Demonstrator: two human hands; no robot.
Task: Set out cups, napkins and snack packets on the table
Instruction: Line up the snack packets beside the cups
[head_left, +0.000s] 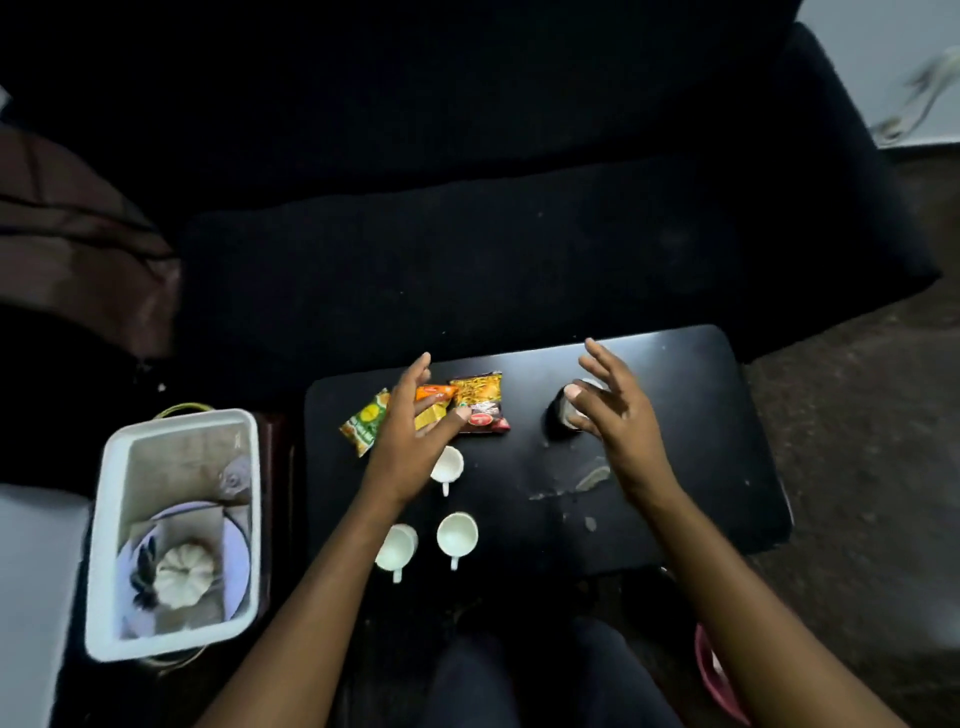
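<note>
Clearly both hands are hovering spread and empty: left hand (410, 436) over the snack packets (428, 410) near the tabletop's (675, 467) far edge, right hand (615, 410) above a dark container (563, 413). Packets are wanting gentle fingertip nudges, clear of the cups (457, 535).

The table (675, 415) is black with some pale grey smears, and the three cups (457, 534) on it are plain white without any pattern. The snack packets have the only strong colours: the left packet (363, 421) is green and yellow, the middle packet (434, 402) is orange and yellow, and the right packet (480, 400) is yellow on top and dark red and brown below. The tub (104, 545) beside the table is white, with a white ribbed ball (184, 574) inside it, and the sofa (467, 260) behind is black.
</note>
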